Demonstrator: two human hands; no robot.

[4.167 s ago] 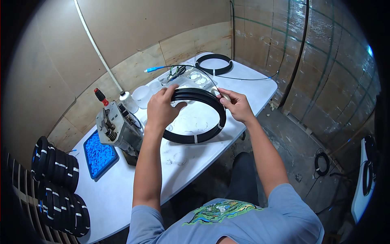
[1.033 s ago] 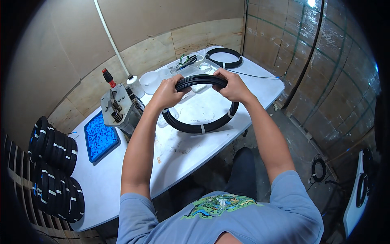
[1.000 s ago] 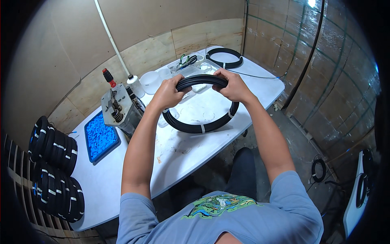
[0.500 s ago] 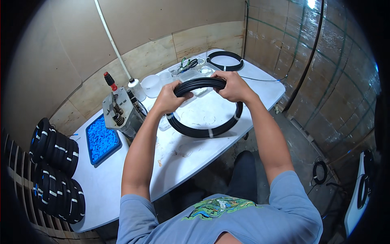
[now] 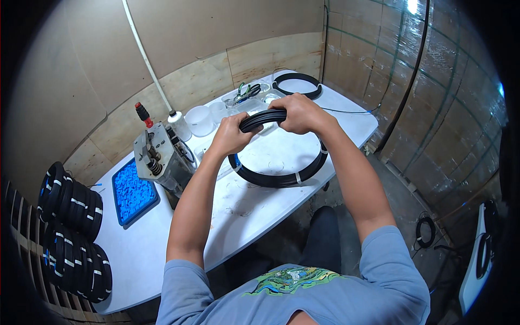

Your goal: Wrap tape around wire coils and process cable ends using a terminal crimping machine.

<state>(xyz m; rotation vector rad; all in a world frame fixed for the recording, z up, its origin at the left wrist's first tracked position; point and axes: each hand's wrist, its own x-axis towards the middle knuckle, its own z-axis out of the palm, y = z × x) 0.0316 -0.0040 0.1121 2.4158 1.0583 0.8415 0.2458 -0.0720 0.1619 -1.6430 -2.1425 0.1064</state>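
Observation:
A coil of black cable [image 5: 271,179], bound with white ties, is held up at its far side over the white table [image 5: 238,230]. My left hand [image 5: 234,134] grips the coil's upper left part, fingers wrapped round the bundle. Close by, my right hand [image 5: 301,115] grips the same bundle, leaving a short stretch of cable between the two hands. The coil's near side hangs low over the tabletop; whether it touches there I cannot tell. A blue mark shows on the coil below my left hand.
Left stand a metal hand press [image 5: 162,157] with a red-tipped handle, a tray of small blue pieces [image 5: 132,189] and stacked cable coils [image 5: 76,260]. Behind are a white bottle [image 5: 179,124], a round tub [image 5: 200,120], pliers [image 5: 248,92] and another black coil [image 5: 297,76].
My hands have moved closer together along the coil, the right one shifting left. The coil has turned a little, its front white tie now farther right.

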